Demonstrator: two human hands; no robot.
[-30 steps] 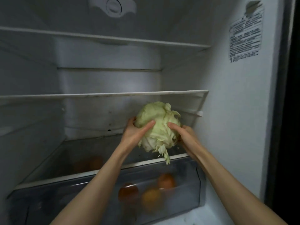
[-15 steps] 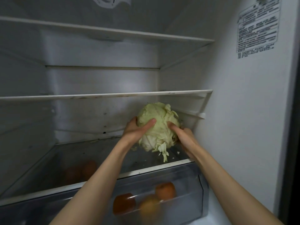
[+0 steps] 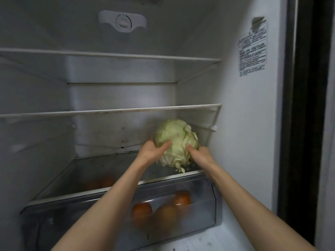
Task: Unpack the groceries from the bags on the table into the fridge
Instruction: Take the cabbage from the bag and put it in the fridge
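A pale green cabbage (image 3: 176,140) is at the right end of the fridge's lowest glass shelf (image 3: 101,171), its loose bottom leaves touching the glass. My left hand (image 3: 154,150) grips its left side with the thumb across the front. My right hand (image 3: 200,154) holds its right side, fingers curled round the lower leaves. Both forearms reach in from below. The bags and the table are out of view.
Under that shelf a clear crisper drawer (image 3: 199,214) holds several orange-red fruits (image 3: 141,211). Two white-rimmed shelves (image 3: 126,110) above carry nothing. The fridge's right wall (image 3: 244,124) is close beside the cabbage. A dark door edge (image 3: 306,105) runs down the right.
The cabbage has gone a little deeper and lower, its leaves now touching the glass shelf. Both hands have kept their hold. The camera has tilted up slightly.
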